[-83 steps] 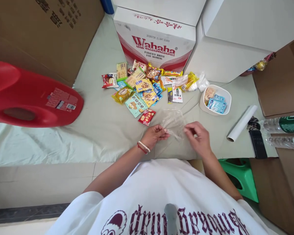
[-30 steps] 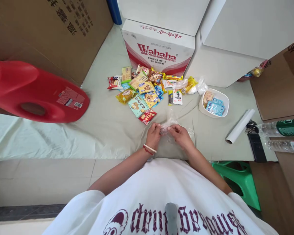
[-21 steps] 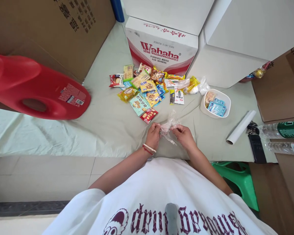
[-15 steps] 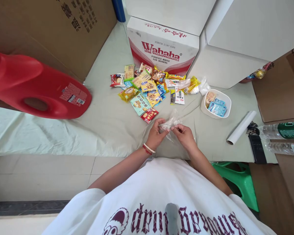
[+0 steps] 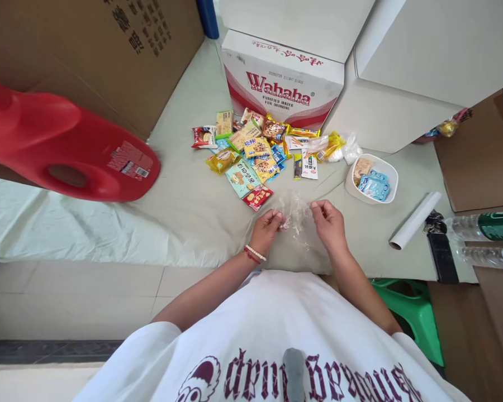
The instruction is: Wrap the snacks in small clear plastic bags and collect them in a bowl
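Observation:
A clear plastic bag (image 5: 295,220) is stretched between my two hands, low over the cloth-covered table. My left hand (image 5: 267,230), with two beaded bracelets at the wrist, pinches its left side. On the other side, my right hand (image 5: 327,222) grips the bag's edge between thumb and fingers. Just beyond my left hand lies a small red snack packet (image 5: 257,197), beside a mint-green packet (image 5: 243,177). Several more wrapped snacks, among them a yellow cookie packet (image 5: 257,147), are heaped behind these.
A white "Wahaha" carton (image 5: 280,89) stands behind the snacks. To the right are a white tub (image 5: 352,187) holding packets, a white roll (image 5: 414,220), a black object (image 5: 442,257) and plastic bottles (image 5: 494,226). A red jug (image 5: 88,151) lies left.
My hands have moved apart, the right one shifting right and slightly up. The bag, bunched up before, is now spread out between them.

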A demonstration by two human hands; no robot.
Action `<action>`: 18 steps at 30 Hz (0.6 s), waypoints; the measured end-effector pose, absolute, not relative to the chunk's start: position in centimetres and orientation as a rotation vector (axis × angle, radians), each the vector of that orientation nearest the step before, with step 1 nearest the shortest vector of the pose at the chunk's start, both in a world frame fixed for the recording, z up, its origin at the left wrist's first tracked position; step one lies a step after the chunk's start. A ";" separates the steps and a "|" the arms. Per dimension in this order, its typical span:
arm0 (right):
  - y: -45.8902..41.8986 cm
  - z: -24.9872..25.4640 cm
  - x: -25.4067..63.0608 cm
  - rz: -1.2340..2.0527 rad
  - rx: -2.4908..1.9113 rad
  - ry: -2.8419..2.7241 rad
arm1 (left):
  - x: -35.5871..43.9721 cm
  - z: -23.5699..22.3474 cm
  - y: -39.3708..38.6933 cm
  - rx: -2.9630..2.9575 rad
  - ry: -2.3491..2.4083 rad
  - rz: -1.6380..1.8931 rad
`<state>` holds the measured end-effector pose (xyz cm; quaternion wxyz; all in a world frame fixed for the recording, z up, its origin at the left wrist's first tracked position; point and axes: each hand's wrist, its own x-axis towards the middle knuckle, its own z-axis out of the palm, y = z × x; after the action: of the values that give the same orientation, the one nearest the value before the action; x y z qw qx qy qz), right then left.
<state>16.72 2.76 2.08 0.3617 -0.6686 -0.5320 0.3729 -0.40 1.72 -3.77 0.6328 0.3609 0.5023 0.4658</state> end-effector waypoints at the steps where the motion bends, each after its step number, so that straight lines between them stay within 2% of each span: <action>1: 2.4 1.8 16.8 0.980 -1.780 -1.369 | -0.4 -3.8 1.6 0.804 1.135 1.071; 4: 1.1 0.3 16.5 1.100 -1.847 -1.470 | 0.1 -3.9 1.2 0.761 1.096 1.101; 8: 0.3 -0.9 15.5 1.142 -1.704 -1.507 | 0.5 -3.9 1.4 0.523 1.185 1.226; 13: 0.8 1.0 17.1 1.312 -1.613 -1.278 | -1.2 -3.8 2.5 0.408 1.311 1.361; 18: 4.8 2.8 22.8 1.134 -1.606 -1.397 | -4.6 -3.5 3.4 0.561 1.199 1.026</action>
<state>22.83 4.81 2.84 0.3567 -0.6222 -0.5412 0.4390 -4.58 3.45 -3.47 0.6695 0.2490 0.5317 0.4550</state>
